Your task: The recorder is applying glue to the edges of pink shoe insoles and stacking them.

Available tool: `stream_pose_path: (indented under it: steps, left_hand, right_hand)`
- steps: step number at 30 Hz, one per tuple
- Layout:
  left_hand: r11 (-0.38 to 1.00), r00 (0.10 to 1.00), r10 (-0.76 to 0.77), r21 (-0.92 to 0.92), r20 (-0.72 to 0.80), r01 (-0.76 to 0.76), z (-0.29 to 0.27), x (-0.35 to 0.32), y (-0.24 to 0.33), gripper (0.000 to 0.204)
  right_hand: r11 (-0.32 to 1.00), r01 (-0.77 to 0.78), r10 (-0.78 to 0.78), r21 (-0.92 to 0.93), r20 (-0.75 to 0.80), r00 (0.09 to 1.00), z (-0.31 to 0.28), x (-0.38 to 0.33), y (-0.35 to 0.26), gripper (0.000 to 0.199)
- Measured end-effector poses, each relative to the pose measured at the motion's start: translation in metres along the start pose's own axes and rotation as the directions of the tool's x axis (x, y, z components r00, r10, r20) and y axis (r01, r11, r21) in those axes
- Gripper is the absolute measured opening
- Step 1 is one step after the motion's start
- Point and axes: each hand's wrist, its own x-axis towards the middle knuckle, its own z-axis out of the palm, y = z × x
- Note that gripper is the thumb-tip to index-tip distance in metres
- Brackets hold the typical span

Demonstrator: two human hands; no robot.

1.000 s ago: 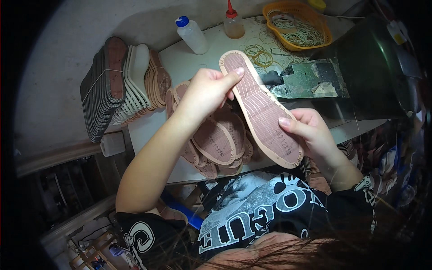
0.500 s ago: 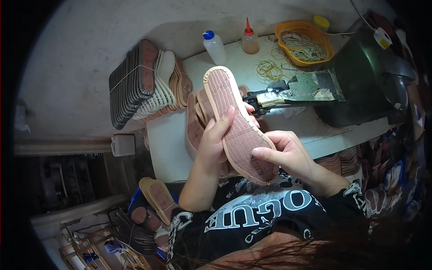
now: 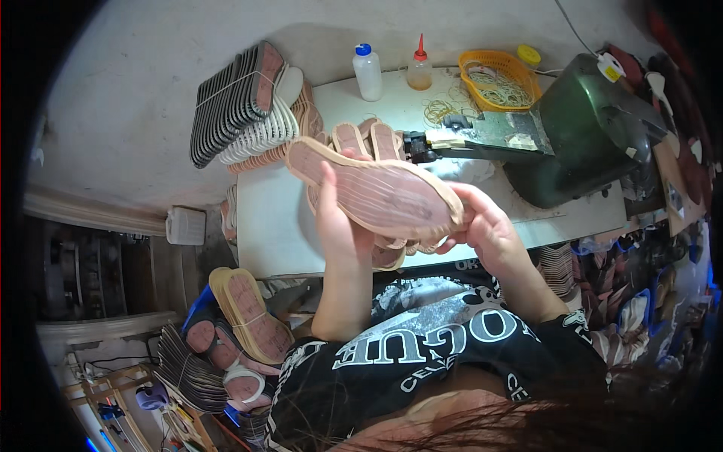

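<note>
A pinkish shoe insole (image 3: 388,194) with a folded tan edge is tilted above the white table, its narrow end toward the far left. My left hand (image 3: 343,215) grips it at the middle, the thumb lying along its face. At the wide end, my right hand (image 3: 483,230) has its fingers closed on the tan edge, some of them hidden behind it. Several similar insoles (image 3: 349,138) lie on the table behind and below the held one, partly covered by it and my hands.
A dark green machine (image 3: 557,143) reaches in from the right. Along the back stand a blue-capped bottle (image 3: 368,75), a red-nozzled bottle (image 3: 419,74) and an orange basket (image 3: 539,84) of rubber bands. Tied insole stacks (image 3: 230,105) lean at back left; more bundles (image 3: 248,316) lie lower left.
The insole has turned from nearly upright to slanting crosswise, its narrow end swinging left, and its face is tilted differently. My right hand has shifted to its end edge. The view has shifted somewhat.
</note>
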Motion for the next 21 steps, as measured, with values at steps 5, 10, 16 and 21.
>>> stream_pose_path:
  steps: [5,10,16,21]
  left_hand:
    - [0.987,0.999,-0.025,-0.158,0.030,0.029,-0.028,0.004,0.001,0.038]
    - [0.960,0.990,-0.135,-0.239,0.048,0.142,-0.020,-0.009,-0.004,0.035]
    - [0.882,0.939,-0.328,-0.322,0.106,0.344,-0.026,-0.014,-0.006,0.036]
    - [0.854,0.915,-0.333,-0.338,0.229,0.396,-0.030,-0.020,-0.003,0.038]
  right_hand:
    - [0.991,0.060,-0.064,-0.120,-0.027,0.998,0.033,-0.004,-0.007,0.057]
    - [0.973,0.162,-0.163,-0.166,0.010,0.987,0.031,-0.005,0.000,0.046]
    - [0.985,0.172,-0.172,0.003,0.025,0.985,0.049,0.003,-0.003,0.047]
    - [0.985,0.170,-0.171,0.025,0.079,0.982,0.053,0.004,-0.001,0.050]
